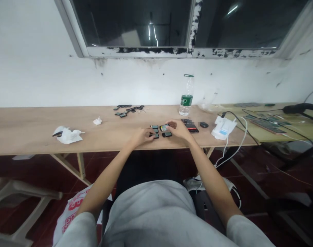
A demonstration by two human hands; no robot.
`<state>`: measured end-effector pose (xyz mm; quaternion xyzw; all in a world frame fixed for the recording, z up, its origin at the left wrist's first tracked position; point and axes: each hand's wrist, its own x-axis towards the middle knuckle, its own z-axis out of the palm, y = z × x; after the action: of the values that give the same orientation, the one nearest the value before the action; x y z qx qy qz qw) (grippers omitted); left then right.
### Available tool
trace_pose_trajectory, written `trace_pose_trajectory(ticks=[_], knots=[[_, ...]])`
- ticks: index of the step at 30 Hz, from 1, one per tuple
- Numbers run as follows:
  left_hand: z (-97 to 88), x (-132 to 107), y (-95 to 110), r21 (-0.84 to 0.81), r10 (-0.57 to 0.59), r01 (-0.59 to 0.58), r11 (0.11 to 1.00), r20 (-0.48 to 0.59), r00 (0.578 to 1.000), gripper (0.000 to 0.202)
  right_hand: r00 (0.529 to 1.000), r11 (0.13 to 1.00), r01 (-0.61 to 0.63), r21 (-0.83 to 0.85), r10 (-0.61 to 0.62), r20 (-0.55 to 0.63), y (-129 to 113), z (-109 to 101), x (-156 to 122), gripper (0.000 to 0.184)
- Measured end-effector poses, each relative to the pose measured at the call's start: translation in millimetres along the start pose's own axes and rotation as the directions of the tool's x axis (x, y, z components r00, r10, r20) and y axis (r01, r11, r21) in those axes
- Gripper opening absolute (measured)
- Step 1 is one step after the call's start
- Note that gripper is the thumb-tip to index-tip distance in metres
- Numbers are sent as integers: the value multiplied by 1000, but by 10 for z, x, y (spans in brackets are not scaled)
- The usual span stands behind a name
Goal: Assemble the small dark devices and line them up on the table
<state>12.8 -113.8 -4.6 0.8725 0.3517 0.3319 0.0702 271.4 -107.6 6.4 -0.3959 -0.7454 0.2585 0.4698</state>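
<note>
Several small black devices with grey faces lie near the table's front edge, between my two hands. My left hand is bent, its fingertips closed on the lower left device. Just above that one lies another grey-faced device. My right hand pinches a slightly tilted device that has a bit of yellow at its left end. Below it, a further device rests on the wood. Fingers cover parts of the devices, and any fine detail on them is too small to read.
Toward the wall lies a cluster of similar dark pieces. A water bottle stands behind a black phone and a small black case. A white power strip with cables sits right; crumpled tissue lies left.
</note>
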Motion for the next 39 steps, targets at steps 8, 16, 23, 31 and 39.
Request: trace_pose_trajectory(ticks=[8, 16, 23, 31, 39], knots=[[-100, 11, 117, 51, 115, -107, 993, -183, 976, 20, 999, 999, -47, 4, 47, 20, -294, 146, -56, 19], [-94, -22, 64, 121, 165, -152, 981, -108, 980, 21, 998, 996, -31, 87, 27, 49, -312, 237, -63, 21], [-114, -53, 14, 141, 237, -218, 966, -134, 962, 23, 998, 995, -26, 97, 20, 64, -324, 238, -57, 20], [-132, -62, 15, 46, 216, -212, 976, -137, 967, 24, 997, 989, -61, 136, 53, 63, -284, 232, -49, 23], [-133, -55, -64, 57, 203, -198, 978, -107, 973, 29, 997, 987, -62, 150, 53, 62, -212, 287, -32, 23]])
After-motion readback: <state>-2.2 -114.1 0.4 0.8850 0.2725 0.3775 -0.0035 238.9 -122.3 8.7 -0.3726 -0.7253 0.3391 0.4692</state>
